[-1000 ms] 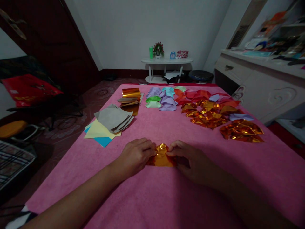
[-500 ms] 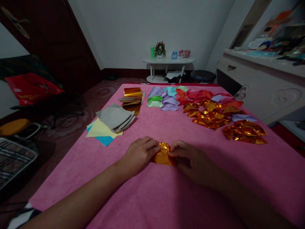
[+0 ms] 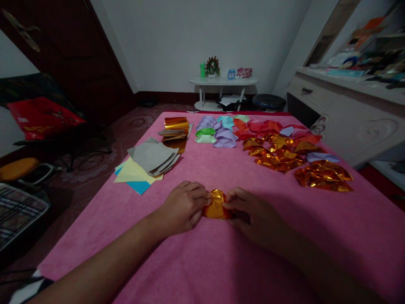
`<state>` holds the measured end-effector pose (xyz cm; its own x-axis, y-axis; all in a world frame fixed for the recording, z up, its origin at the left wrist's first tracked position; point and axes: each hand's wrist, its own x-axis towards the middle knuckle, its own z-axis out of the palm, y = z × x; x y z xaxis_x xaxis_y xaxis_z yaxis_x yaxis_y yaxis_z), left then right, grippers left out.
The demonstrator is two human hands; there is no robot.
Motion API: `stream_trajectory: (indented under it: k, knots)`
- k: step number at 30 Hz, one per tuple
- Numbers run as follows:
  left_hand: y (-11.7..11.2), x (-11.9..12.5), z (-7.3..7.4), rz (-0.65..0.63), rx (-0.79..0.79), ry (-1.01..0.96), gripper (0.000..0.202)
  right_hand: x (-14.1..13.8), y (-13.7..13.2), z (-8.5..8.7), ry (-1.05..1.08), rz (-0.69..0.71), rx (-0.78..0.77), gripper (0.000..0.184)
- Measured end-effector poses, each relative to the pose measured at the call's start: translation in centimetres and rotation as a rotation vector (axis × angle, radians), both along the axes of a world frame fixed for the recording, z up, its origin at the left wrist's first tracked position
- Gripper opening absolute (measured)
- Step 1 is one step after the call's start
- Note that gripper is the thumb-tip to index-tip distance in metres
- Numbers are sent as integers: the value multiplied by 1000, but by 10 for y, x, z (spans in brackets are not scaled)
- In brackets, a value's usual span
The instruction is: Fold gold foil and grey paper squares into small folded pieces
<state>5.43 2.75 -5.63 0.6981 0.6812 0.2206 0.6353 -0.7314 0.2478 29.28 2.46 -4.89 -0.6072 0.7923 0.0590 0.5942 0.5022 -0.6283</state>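
A small folded piece of shiny gold foil paper [image 3: 216, 205] lies on the pink table cover [image 3: 221, 261] near its front middle. My left hand [image 3: 182, 207] pinches its left side with curled fingers. My right hand [image 3: 253, 213] pinches its right side, fingers pressed together. Both hands rest on the cover and hide the lower part of the foil piece.
A loose stack of grey, yellow and blue sheets [image 3: 145, 164] lies at the left. Gold foil sheets [image 3: 176, 126] sit behind it. Folded pastel pieces [image 3: 217, 131] and several folded gold and red pieces [image 3: 284, 150] fill the far right. A white cabinet [image 3: 351, 118] stands at the right.
The foil piece has been pushed together and looks narrower; my two hands have come closer to each other around it.
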Motion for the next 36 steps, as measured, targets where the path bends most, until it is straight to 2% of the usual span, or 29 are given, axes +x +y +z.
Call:
stream_trajectory:
  k: [3, 10, 15, 21, 28, 36]
  knots:
    - [2, -5, 1, -12, -74, -88, 37, -1, 0, -1, -22, -18, 20, 24]
    - [18, -24, -1, -171, -248, -211, 62, -4, -1, -9, 7, -75, 51, 23]
    - [20, -26, -3, -176, -320, -303, 49, -5, 1, -9, 47, -100, 5, 14]
    - [22, -17, -13, -39, -408, -487, 20, -7, 1, -9, 86, -130, -20, 17]
    - [20, -5, -16, 119, -425, -587, 14, -11, 2, -8, 67, -212, -30, 19]
    - [21, 2, -19, 297, -459, -570, 9, -18, 5, -13, -25, -383, 30, 11]
